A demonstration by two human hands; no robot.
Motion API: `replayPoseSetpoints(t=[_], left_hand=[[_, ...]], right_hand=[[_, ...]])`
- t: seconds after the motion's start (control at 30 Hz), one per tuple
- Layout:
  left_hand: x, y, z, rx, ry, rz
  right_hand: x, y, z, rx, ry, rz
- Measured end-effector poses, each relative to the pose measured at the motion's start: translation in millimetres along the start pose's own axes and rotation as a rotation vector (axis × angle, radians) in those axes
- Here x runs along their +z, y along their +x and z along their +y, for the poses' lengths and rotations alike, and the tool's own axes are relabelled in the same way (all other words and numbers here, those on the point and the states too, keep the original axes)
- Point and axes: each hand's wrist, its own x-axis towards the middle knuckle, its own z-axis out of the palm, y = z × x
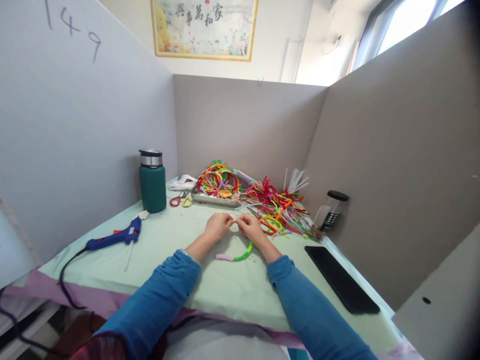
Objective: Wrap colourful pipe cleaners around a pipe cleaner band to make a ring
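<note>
My left hand (218, 226) and my right hand (250, 227) meet over the middle of the table, thumbs and forefingers pinched together tip to tip. Between the fingertips shows a small, pale bit of a pipe cleaner. A curved length of fuzzy pipe cleaner (243, 256), green with a pale pink end, bows out below the hands. Its upper end runs in under my right hand, where the fingers hide it. Just beyond my right hand lie yellow and red pipe cleaner loops (273, 223) and scissors (253, 212), partly covered.
A metal tray (215, 200) of colourful rings stands at the back, beside a heap of pipe cleaners (279, 200). To the left are a green bottle (152, 187) and a blue glue gun (116, 237) with its cord. A black phone (341, 279) and a clear jar (330, 212) are at right.
</note>
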Motion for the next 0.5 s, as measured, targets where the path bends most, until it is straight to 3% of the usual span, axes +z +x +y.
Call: replayPoseSetpoints(t=[0.17,0.5], left_hand=[[1.6,2.1,-2.0,-0.001,-0.138,-0.009],[-2.5,4.3,-2.2,-0.206,-0.657,-0.226]], right_hand=[[-0.5,-0.9,-2.6,-0.008,-0.004,0.011],[-1.2,-2.3,-9.5,-0.045,0.012,0.011]])
